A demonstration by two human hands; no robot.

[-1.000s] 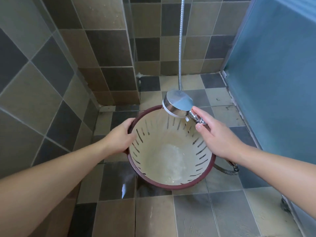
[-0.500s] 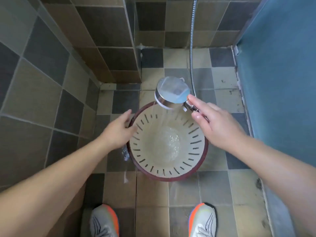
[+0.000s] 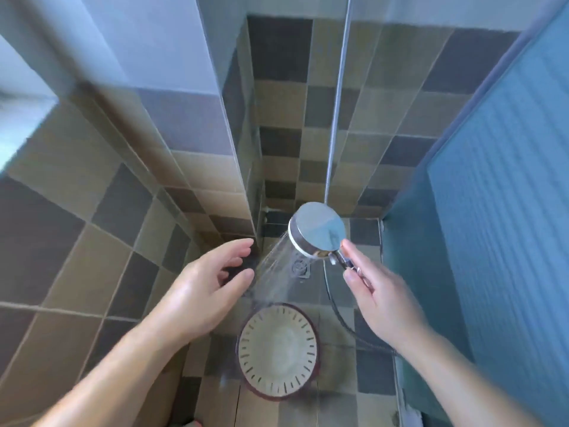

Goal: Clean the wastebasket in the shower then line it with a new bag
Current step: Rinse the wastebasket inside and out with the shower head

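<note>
The round wastebasket (image 3: 278,382), cream inside with dark slits and a dark red rim, stands upright on the tiled shower floor far below my hands. My right hand (image 3: 380,295) grips the handle of the chrome shower head (image 3: 318,229), held high above the basket. Water sprays from it down and to the left, toward the floor just beyond the basket. My left hand (image 3: 204,288) hovers open in the air left of the spray, fingers spread, holding nothing and well above the basket.
A floor drain (image 3: 300,268) lies beyond the basket. The metal hose (image 3: 337,97) runs up the back wall and loops along the floor at the right. Tiled walls close in left and behind; a blue ribbed panel (image 3: 498,195) stands on the right.
My left hand let go of the basket rim and rose, open. My right hand lifted the shower head much higher. The view pulled up, so the basket sits lower and smaller.
</note>
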